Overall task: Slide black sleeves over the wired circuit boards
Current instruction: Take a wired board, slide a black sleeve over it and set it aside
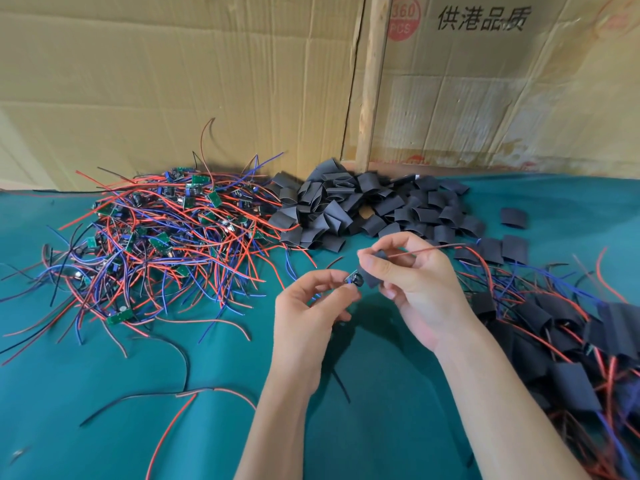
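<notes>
So, centre of the frame, both hands are up over the green cloth. Left hand pinches a small circuit board between thumb and fingertips, and right hand pinches a black sleeve just beside the board, with a red wire poking out toward the right. Looks like the sleeve is partly over the board's end, but fingers cover the join so can't say for sure. Left of frame is a big tangle of bare wired boards, top centre a heap of loose sleeves, and lower right a pile of sleeved boards. Cardboard stands behind.
</notes>
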`<state>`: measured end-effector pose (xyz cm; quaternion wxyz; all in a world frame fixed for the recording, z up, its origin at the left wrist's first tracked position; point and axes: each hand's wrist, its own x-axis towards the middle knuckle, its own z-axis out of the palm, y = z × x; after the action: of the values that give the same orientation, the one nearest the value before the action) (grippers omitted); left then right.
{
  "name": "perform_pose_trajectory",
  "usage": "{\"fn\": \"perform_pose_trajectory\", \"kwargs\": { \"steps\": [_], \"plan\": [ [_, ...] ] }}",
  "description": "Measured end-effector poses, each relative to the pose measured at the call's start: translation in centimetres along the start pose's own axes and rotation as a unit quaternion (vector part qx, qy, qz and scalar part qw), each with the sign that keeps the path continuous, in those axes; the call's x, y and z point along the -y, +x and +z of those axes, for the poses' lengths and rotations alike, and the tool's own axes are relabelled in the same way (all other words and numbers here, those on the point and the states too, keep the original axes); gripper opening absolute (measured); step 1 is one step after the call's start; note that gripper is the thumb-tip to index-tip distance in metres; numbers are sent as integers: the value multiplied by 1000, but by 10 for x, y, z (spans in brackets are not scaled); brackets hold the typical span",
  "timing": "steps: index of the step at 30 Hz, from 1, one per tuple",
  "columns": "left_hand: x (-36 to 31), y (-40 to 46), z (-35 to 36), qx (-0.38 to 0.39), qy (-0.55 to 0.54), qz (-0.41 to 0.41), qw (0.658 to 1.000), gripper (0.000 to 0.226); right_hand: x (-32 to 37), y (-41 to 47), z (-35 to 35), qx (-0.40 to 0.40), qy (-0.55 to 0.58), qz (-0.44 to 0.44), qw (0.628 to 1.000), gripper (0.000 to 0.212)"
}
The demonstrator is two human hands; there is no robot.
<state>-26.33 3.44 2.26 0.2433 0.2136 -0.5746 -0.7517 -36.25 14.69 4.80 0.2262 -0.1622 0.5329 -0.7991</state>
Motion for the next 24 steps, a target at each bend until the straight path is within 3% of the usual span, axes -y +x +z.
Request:
{"fn": "perform_pose_trajectory", "kwargs": {
  "steps": [7, 18, 24],
  "plan": [
    [-3, -2, 0, -4, -57, -5, 998, 9, 9, 0, -14, 98, -10, 21, 995, 37],
    [-8, -4, 2, 15, -100, -37, 994, 13, 7, -1, -4, 25, 29, -8, 999, 30],
    [-7, -3, 0, 15, -110, -43, 993, 13, 6, -3, -3, 41, 21, 13, 999, 25]
  ]
}}
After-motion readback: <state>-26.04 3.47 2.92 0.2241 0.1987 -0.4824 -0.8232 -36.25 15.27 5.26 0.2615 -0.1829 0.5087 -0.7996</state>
